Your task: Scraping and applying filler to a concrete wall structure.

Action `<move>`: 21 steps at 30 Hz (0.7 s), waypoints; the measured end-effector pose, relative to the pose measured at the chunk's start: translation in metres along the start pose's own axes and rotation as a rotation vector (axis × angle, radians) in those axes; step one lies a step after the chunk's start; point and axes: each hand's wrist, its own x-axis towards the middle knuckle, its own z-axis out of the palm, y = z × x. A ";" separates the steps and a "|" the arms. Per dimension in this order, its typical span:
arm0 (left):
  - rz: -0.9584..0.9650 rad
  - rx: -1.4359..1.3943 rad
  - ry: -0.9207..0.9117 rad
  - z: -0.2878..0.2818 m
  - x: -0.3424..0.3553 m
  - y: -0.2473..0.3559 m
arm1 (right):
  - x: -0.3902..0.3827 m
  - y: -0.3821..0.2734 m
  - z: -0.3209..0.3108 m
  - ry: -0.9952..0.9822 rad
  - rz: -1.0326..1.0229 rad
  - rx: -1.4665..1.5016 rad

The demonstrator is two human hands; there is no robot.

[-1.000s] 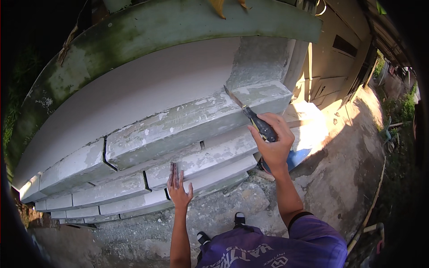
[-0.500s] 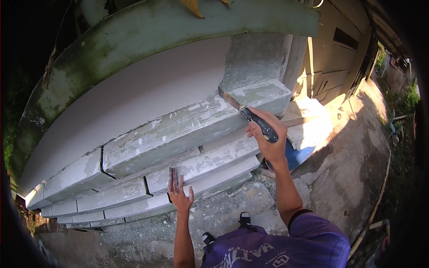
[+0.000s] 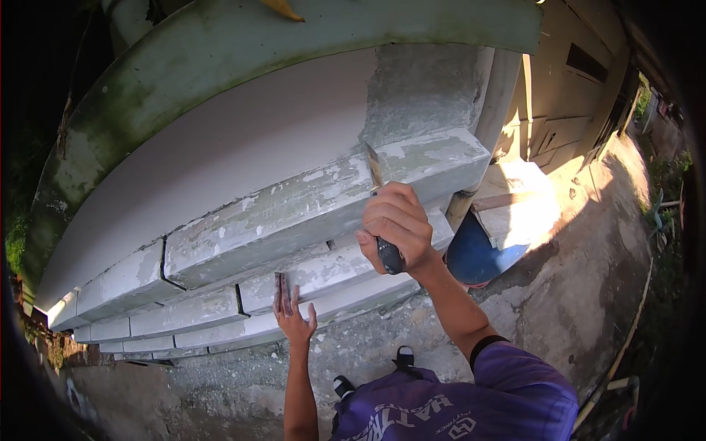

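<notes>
My right hand (image 3: pixel 401 224) is closed round the black handle of a putty knife (image 3: pixel 389 257). The knife's narrow metal blade points away from me, its tip at the back of the upper ledge (image 3: pixel 294 202), beside the wall. That ledge is grey masonry with patchy white, flaking coating. My left hand (image 3: pixel 293 317) holds nothing; its fingers are stretched out and dusty, resting against the lower ledge (image 3: pixel 334 268). A dark vertical joint (image 3: pixel 241 300) runs down the lower ledge just left of those fingers.
Behind the ledges rises a pale wall (image 3: pixel 243 151) with a grey cement patch (image 3: pixel 419 92), under a mossy green curved rim (image 3: pixel 294 44). A blue container (image 3: pixel 478 253) with a board (image 3: pixel 518 220) over it stands at the right. My feet are on rough concrete (image 3: pixel 368 331).
My right hand has moved left and a little nearer, its grip turned so the knuckles face up. The blade now stands steeper. My left hand stays almost in place.
</notes>
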 end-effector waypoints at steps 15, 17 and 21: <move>-0.041 0.014 -0.021 0.005 -0.011 -0.007 | 0.044 -0.012 0.040 -0.042 -0.031 0.279; -0.042 0.011 -0.008 0.008 -0.016 -0.013 | 0.051 -0.023 0.046 -0.032 -0.066 0.267; -0.039 0.016 -0.022 0.001 -0.005 -0.002 | 0.053 -0.008 0.057 -0.013 -0.061 0.191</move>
